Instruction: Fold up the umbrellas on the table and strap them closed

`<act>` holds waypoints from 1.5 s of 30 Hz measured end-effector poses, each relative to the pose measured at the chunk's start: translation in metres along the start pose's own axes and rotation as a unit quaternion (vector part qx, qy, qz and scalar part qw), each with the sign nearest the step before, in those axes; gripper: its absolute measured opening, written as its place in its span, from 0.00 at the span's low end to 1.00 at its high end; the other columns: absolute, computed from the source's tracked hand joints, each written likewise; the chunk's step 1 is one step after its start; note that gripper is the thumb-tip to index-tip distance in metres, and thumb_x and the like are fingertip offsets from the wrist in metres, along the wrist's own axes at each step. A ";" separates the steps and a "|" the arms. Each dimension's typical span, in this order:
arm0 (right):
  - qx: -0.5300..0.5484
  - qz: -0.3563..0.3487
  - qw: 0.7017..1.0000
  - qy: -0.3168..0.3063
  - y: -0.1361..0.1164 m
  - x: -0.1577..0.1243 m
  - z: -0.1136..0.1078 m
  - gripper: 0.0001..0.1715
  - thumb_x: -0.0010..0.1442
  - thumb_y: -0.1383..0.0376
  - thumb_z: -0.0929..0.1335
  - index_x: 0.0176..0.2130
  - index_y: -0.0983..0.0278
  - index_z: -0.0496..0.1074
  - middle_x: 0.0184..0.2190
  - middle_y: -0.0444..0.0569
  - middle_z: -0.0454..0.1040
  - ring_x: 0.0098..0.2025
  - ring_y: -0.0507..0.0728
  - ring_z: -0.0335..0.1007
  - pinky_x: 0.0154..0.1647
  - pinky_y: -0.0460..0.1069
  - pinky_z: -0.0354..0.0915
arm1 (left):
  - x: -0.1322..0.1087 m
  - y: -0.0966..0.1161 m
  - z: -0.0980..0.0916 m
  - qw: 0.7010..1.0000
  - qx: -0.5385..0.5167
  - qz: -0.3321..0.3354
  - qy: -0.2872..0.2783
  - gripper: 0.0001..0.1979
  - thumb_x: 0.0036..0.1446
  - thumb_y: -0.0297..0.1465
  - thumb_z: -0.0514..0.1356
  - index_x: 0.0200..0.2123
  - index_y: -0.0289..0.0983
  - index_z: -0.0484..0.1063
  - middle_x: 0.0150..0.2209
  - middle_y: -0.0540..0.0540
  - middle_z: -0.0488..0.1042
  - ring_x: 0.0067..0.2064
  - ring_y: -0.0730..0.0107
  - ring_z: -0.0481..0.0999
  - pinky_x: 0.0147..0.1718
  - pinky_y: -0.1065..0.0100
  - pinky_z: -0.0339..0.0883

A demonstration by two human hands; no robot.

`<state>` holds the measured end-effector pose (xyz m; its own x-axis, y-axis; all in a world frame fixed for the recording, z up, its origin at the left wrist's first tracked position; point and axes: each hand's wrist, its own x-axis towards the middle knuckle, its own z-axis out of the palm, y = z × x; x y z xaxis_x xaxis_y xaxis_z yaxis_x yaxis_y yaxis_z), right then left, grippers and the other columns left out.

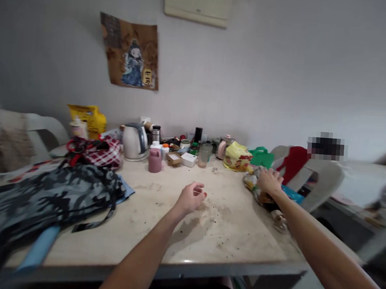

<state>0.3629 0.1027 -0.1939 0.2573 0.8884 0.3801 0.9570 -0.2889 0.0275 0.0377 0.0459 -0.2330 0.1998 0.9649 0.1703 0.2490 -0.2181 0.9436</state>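
Observation:
My left hand (192, 197) hovers over the middle of the pale, stained table (160, 234). Its fingers are loosely curled with a gap to the thumb, and nothing shows between them. Dark crumbs (221, 243) are scattered on the surface below and in front of it. At the table's right side my right hand (270, 181) rests on a heap of crumpled plastic packets (251, 181), its fingers bent. What lies under those fingers is hidden. A blue packet (292, 194) sits just right of this hand, and a yellow bag (237, 156) stands beyond it to the left.
A camouflage bag (53, 196) covers the left side. Along the back stand a white kettle (133, 142), a pink mug (155, 161), a small white box (189, 159), a clear cup (204, 155) and several bottles. White chairs (325, 182) flank the table; a red cloth (294, 162) hangs on one.

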 end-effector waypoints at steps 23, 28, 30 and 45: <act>0.321 -0.272 0.902 -0.092 -0.185 -0.058 0.063 0.21 0.59 0.64 0.65 0.50 0.70 0.74 0.49 0.63 0.73 0.40 0.61 0.78 0.45 0.54 0.71 | -0.235 -0.088 -0.297 0.738 0.500 -0.332 0.307 0.22 0.59 0.35 0.53 0.52 0.27 0.69 0.46 0.29 0.77 0.49 0.45 0.77 0.46 0.58 0.68; 0.348 -0.264 0.894 -0.102 -0.189 -0.068 0.059 0.18 0.58 0.67 0.64 0.46 0.70 0.75 0.47 0.61 0.75 0.40 0.59 0.78 0.44 0.51 0.71 | -0.235 -0.092 -0.300 0.758 0.466 -0.316 0.330 0.22 0.60 0.35 0.50 0.51 0.29 0.71 0.47 0.34 0.78 0.49 0.54 0.78 0.45 0.66 0.69; 0.354 -0.258 0.892 -0.112 -0.187 -0.070 0.057 0.18 0.58 0.68 0.64 0.46 0.71 0.75 0.47 0.61 0.74 0.40 0.58 0.78 0.45 0.51 0.70 | -0.234 -0.077 -0.299 0.738 0.466 -0.305 0.381 0.25 0.59 0.38 0.51 0.54 0.30 0.70 0.47 0.34 0.79 0.50 0.51 0.78 0.44 0.64 0.70; 0.637 -0.256 0.724 0.063 -0.177 -0.097 -0.055 0.45 0.55 0.50 0.70 0.65 0.62 0.56 0.62 0.61 0.62 0.54 0.64 0.70 0.46 0.57 0.72 | -0.180 0.187 -0.213 0.689 0.577 0.199 0.391 0.16 0.45 0.38 0.65 0.40 0.42 0.79 0.33 0.53 0.79 0.34 0.65 0.77 0.40 0.65 0.69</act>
<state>0.1609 0.0486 -0.1849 -0.1118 0.6995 0.7059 0.2897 0.7024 -0.6502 -0.1532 -0.1379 -0.0264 0.0101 0.4801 0.8772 0.9997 -0.0229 0.0011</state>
